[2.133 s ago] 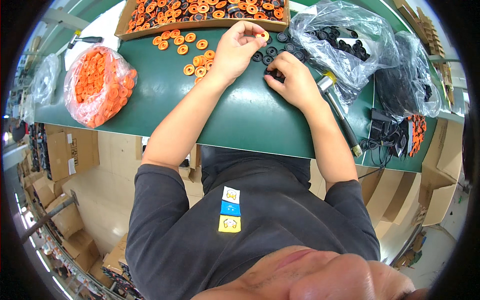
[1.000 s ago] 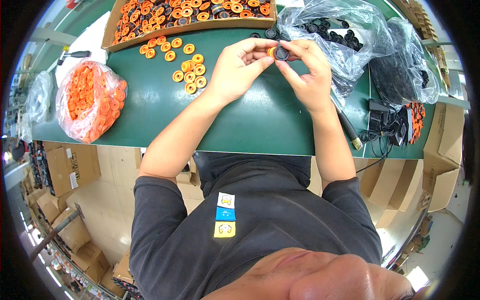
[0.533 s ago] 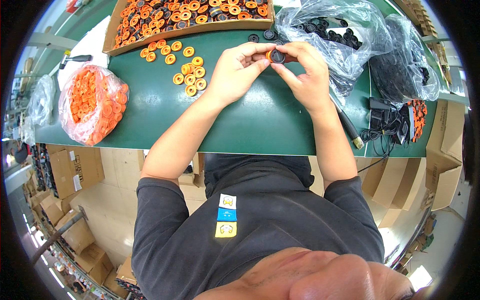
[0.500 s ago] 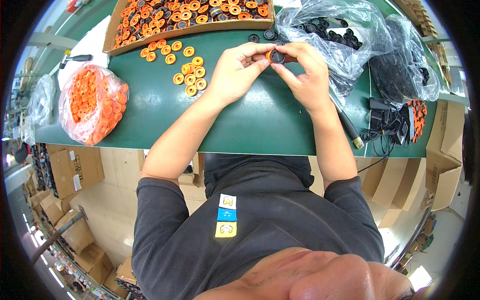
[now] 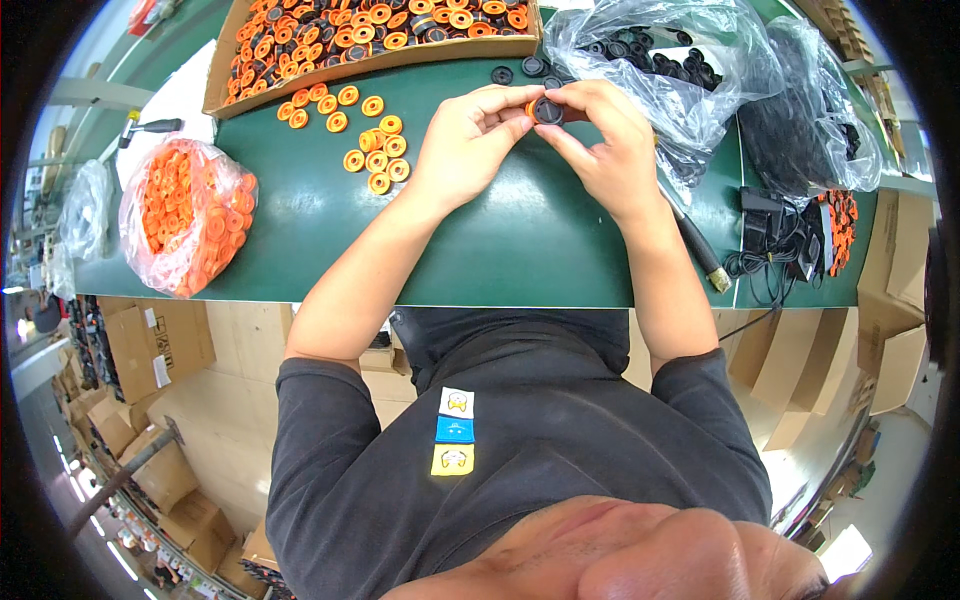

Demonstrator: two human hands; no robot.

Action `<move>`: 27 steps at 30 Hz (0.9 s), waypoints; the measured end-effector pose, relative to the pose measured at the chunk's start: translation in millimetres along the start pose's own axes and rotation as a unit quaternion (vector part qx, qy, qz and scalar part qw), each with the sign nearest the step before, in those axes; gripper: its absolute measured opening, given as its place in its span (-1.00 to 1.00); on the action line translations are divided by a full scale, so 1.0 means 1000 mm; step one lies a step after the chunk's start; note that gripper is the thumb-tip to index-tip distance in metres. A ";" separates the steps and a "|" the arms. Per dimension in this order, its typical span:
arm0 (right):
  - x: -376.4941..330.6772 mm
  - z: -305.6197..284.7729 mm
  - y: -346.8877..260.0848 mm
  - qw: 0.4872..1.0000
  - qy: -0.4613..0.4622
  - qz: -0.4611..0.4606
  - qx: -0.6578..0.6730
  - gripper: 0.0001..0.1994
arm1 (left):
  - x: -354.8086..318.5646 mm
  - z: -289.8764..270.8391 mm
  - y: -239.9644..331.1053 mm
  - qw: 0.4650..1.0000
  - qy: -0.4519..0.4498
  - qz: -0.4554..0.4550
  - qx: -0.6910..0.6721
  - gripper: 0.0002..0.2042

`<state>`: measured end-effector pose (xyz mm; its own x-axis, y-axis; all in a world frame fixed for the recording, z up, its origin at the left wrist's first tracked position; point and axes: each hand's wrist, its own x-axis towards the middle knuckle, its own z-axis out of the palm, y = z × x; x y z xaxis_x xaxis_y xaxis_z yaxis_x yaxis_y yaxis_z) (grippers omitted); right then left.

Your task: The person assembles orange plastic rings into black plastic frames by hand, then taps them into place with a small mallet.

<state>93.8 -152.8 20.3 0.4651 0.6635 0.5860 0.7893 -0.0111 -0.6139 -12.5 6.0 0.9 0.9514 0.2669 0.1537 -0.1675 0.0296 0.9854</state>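
orange-and-black ring part [image 5: 545, 109], pinched between left hand [image 5: 470, 145], right hand [image 5: 600, 150]

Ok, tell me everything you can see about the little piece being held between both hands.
The small round piece looks like plastic: a black disc facing the camera with an orange ring showing at its left edge, as if two parts are pressed together. It is held above the green table, not resting on it. The left hand pinches it from the left, the right hand from the right and above. Finer detail is too small to tell.
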 end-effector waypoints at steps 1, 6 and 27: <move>0.000 0.000 0.001 1.000 0.002 0.002 0.000 -0.67 | 0.000 0.000 0.000 1.000 -0.002 -0.001 0.000 -0.70; 0.000 0.000 0.004 1.000 0.006 -0.016 -0.003 -0.68 | 0.000 0.000 -0.002 1.000 0.001 0.005 -0.013 -0.69; -0.001 0.003 0.004 0.999 0.015 -0.031 -0.022 -0.68 | -0.001 0.002 0.000 0.999 0.033 0.009 0.017 -0.71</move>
<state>95.2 -151.2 15.3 0.4268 0.6410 0.6379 0.8333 -0.0046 -0.5529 -12.7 4.3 0.5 0.9287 0.3306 0.1678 -0.1747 -0.0092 0.9846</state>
